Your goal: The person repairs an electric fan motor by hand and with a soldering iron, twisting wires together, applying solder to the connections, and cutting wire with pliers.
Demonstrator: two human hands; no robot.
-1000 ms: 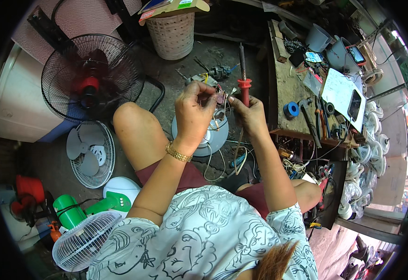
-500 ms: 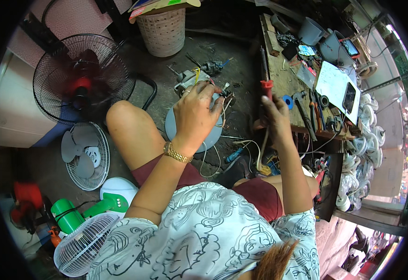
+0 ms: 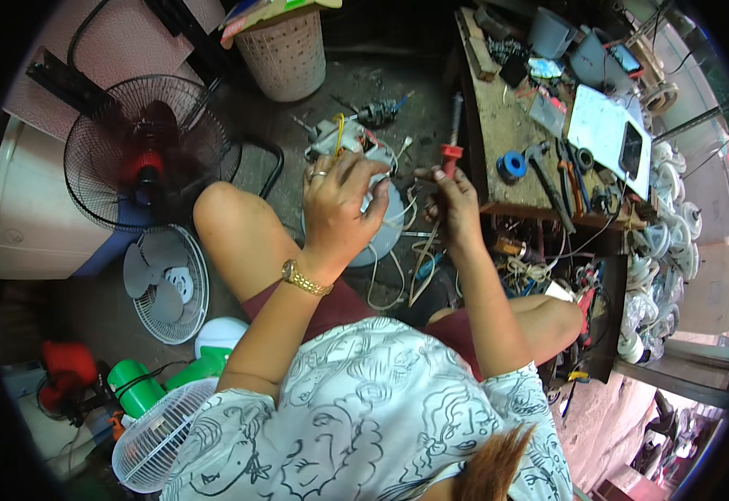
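Observation:
In front of me a partly dismantled fan motor (image 3: 324, 134) with a yellow wire rests above a pale blue-grey round fan base (image 3: 391, 219). My left hand (image 3: 341, 200) bends over the motor and base, thumb and forefinger close together; whatever lies between them is too small and dark to make out. A soldering iron (image 3: 452, 153) with a red handle is gripped in my right hand (image 3: 456, 204), its long shaft pointing away from me. That hand is just right of the base. Pale cords (image 3: 376, 288) loop below the hands.
At right, a wooden workbench (image 3: 498, 125) carries a blue spool (image 3: 511, 167), a hammer (image 3: 552, 188), pliers (image 3: 565, 171) and a phone (image 3: 631, 150). On the left stand a black fan (image 3: 149, 150) and a white fan grille (image 3: 168, 284). A woven basket (image 3: 285, 58) is beyond.
My right hand has brought the soldering iron leftward from the bench edge, closer to my left hand. The left hand has shifted slightly down and left. The whole view has tilted a little.

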